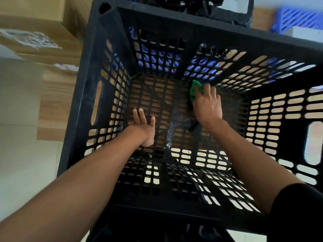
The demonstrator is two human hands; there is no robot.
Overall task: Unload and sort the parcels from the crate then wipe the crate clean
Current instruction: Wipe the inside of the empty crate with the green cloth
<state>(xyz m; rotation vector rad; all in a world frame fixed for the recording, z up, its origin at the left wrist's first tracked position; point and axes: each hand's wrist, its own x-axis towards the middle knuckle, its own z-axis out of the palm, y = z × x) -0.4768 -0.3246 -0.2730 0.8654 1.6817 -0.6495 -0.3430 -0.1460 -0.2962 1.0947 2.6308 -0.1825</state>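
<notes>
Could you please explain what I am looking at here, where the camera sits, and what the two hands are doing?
There is no machine: a person wears a wide-angle camera on the head, so you look down along both bare forearms. They reach into a deep black crate with slotted walls and floor, which holds no parcels now. The right hand presses a green cloth against the crate floor near the far wall, as if wiping. The left hand holds nothing; its fingers are spread, low over the floor near the left wall, though contact is unclear. Outside, cardboard boxes stand at the left, a blue basket at the top right, and black parcels with a label beyond the far rim.
</notes>
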